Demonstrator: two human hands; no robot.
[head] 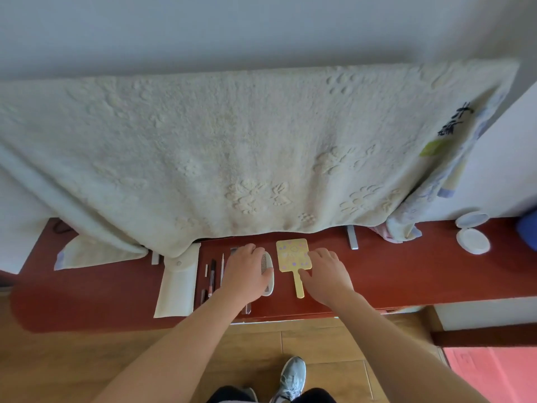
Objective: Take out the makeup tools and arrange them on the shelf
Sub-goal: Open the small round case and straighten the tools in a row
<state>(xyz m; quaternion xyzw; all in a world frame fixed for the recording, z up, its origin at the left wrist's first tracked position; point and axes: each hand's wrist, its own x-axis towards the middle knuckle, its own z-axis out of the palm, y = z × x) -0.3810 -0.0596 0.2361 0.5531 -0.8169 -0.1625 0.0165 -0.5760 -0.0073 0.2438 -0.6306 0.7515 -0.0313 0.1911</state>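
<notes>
Relaxed fingers (321, 253) of the right hand (328, 274) are laid on the yellow mirror (292, 254) at 3 o'clock; whether the left hand (247, 270) grips the white comb (269, 279) cannot be told. Both are best squared on the shelf (406, 271) with the pencils (212, 270) at 9 o'clock.

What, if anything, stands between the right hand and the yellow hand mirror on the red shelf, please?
Nothing visible does. The right hand lies beside the yellow hand mirror, its fingers at the mirror's edge and handle; the white comb lies on the mirror's other side.
</notes>
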